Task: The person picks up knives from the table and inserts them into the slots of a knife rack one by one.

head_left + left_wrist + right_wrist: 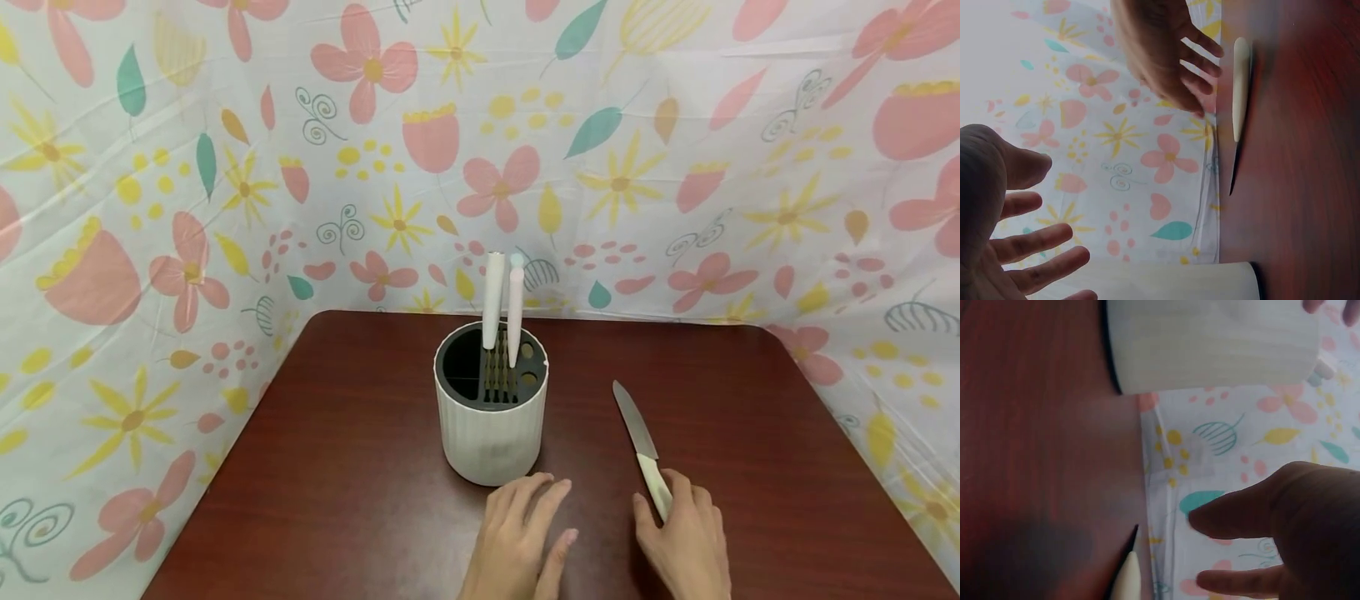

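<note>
A kitchen knife [645, 450] with a cream handle lies on the table, right of a white ribbed knife holder [491, 446]. My right hand [686, 537] hovers over the handle end with its fingers loosely spread. In the left wrist view a gap shows between that right hand [1160, 56] and the knife [1241, 94]. My left hand [517, 533] is in front of the holder, fingers spread and holding nothing. A white handle [492, 300] and a pale pink handle [515, 312] stand up from the holder's slots, with a pale teal tip behind the pink one.
The holder's dark top insert [501, 398] has narrow slots, round holes and a large compartment on the left. Under everything is a dark reddish-brown table [337, 467]. Flower-patterned cloth [480, 125] hangs behind the table and along its sides.
</note>
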The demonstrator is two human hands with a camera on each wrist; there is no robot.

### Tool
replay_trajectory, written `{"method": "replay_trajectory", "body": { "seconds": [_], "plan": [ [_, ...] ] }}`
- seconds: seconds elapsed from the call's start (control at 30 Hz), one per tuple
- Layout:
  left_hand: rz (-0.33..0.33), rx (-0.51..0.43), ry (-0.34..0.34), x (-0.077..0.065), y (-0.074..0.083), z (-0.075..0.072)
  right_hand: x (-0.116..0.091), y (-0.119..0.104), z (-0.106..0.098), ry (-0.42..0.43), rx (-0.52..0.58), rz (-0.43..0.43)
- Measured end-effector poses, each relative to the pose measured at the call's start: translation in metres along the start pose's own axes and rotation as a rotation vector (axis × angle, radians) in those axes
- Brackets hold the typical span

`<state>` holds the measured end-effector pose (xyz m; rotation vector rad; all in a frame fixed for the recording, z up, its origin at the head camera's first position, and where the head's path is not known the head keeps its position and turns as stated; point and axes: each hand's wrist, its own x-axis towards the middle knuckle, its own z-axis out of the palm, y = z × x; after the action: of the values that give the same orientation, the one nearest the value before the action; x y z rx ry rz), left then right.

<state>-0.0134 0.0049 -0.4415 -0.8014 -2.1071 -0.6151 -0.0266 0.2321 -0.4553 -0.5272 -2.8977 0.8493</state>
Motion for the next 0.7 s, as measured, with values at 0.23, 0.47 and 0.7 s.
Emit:
{"method": "replay_trajectory", "body": {
  "seconds": [0.23,0.47,0.7],
  "plan": [
    [0.082,-0.022,0.000,0.003,0.001,0.005,0.006,0.011,0.003,-0.122,-0.074,0.054],
    [0.115,-0.015,-0.023,0.002,0.004,0.010,0.007,0.022,0.003,-0.143,-0.122,0.074],
    [0.150,-0.028,-0.055,0.001,0.005,0.013,0.007,0.035,0.001,-0.161,-0.129,0.080]
  ]
}}
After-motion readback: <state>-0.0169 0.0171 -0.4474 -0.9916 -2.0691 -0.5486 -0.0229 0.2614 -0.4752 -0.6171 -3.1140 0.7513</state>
